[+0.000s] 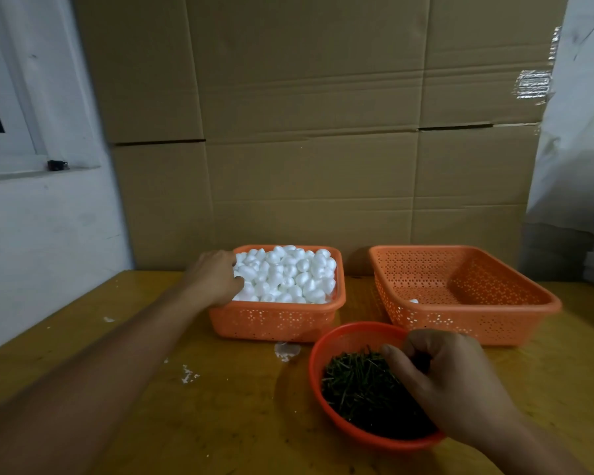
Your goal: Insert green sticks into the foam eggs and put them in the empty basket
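Note:
An orange basket point(275, 323) at centre is heaped with white foam eggs point(295, 274). My left hand point(216, 277) reaches into its left side, fingers curled down among the eggs; whether it holds one is hidden. A round red bowl point(318, 368) in front holds a pile of dark green sticks point(360, 385). My right hand point(450, 378) is over the bowl's right half, fingers curled down into the sticks. A second orange basket point(467, 323) at the right holds one white egg point(414, 301) near its front left corner.
Everything sits on a yellow wooden table point(220, 423) with white foam crumbs point(189, 375) scattered left of the bowl. Cardboard sheets point(306, 132) stand behind the baskets. A white wall with a window frame is at the left, plastic-wrapped stacks at the right.

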`<state>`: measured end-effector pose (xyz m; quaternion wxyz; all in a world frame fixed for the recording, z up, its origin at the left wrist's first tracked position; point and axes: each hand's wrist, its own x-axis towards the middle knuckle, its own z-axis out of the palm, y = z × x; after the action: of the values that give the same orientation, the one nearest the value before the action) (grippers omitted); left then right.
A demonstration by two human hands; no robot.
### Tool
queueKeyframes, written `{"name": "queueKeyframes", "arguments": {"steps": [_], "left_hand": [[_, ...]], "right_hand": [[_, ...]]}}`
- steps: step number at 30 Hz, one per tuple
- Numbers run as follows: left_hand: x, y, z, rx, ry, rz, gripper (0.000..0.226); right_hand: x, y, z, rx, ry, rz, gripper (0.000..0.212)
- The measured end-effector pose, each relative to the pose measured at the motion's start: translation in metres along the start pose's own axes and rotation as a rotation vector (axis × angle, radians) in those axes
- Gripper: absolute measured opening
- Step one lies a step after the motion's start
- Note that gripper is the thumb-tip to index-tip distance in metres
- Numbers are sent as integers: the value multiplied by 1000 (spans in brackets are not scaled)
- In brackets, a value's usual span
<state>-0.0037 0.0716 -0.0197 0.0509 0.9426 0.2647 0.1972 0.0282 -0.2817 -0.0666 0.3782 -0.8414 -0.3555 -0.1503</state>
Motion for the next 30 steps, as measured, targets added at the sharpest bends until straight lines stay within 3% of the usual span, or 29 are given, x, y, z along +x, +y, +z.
{"name": "queueKeyframes", "arguments": {"steps": [17,25,30], "left_hand": [[1,11,9,-31,15,-17,26],[-13,23,5,-278,223,70,25],[-38,48,-1,-564,255,169,31]], "right_hand": [[1,4,2,-57,5,-31,45],[1,6,4,-76,-17,-29,43],[1,5,4,-110,-52,-5,31]]}}
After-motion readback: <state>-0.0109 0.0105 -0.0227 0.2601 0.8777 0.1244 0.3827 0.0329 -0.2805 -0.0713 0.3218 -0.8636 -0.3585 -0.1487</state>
